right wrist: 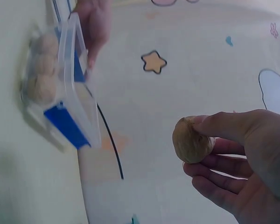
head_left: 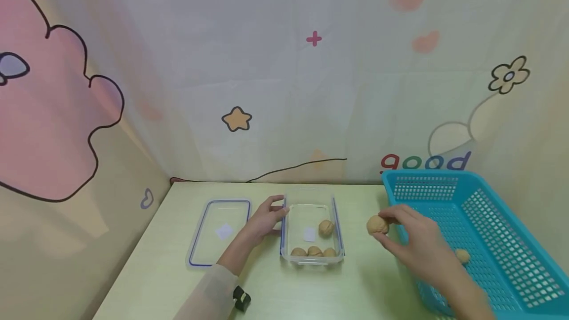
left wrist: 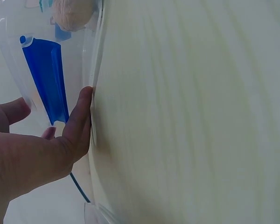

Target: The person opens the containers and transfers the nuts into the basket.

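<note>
A clear box (head_left: 312,260) with blue side clips holds three walnuts along its near wall and another walnut (head_left: 326,228) at its right side. The left hand (head_left: 263,221) rests against the box's left wall, its fingers spread loosely; the left wrist view has this hand (left wrist: 46,149) beside a blue clip (left wrist: 49,79). Between thumb and fingers the right hand (head_left: 420,243) pinches a walnut (head_left: 377,225), in the air between box and blue basket. In the right wrist view the same walnut (right wrist: 191,140) is at the fingertips of the right hand (right wrist: 247,158).
A blue basket (head_left: 498,201) stands at the right, with a walnut (head_left: 462,256) in it, partly behind the right arm. Left of the box lies a clear lid (head_left: 202,233) with a blue seal. A small black object (head_left: 242,299) is by the left sleeve. A printed curtain hangs behind the table.
</note>
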`<state>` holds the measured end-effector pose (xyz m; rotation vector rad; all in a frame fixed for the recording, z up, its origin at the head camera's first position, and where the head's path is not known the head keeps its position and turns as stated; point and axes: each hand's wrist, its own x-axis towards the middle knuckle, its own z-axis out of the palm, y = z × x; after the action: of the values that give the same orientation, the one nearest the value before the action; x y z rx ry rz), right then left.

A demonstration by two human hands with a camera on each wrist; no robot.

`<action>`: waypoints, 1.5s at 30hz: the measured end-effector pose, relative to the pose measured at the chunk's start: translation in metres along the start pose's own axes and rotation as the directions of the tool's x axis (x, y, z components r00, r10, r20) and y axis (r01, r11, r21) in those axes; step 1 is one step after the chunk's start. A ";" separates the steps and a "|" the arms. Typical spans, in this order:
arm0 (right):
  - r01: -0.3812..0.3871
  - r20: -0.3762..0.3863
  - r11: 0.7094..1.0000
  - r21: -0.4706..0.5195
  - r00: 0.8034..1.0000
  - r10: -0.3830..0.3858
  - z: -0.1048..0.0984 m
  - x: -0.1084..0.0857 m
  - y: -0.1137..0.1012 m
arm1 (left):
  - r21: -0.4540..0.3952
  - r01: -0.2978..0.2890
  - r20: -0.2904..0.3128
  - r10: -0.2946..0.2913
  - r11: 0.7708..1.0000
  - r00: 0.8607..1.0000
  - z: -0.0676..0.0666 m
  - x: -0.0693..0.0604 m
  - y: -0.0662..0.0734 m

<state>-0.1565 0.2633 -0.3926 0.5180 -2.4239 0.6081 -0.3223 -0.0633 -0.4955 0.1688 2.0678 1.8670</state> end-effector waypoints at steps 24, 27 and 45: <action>-0.318 -0.010 0.946 -0.064 0.948 0.318 -0.036 -0.030 0.065 | 0.011 0.005 -0.013 -0.005 1.000 1.000 0.001 -0.003 0.001; -0.323 -0.006 0.944 -0.071 0.946 0.323 -0.035 -0.033 0.070 | 0.015 0.003 -0.012 -0.003 1.000 1.000 0.001 -0.003 0.001; -0.375 0.056 0.921 -0.103 0.923 0.382 -0.030 -0.037 0.087 | -0.002 0.001 -0.011 -0.001 1.000 1.000 0.001 -0.003 0.001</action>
<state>-0.1573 0.3584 -0.4204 0.0279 -2.6306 0.6406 -0.3192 -0.0630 -0.4941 0.1571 2.0732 1.8733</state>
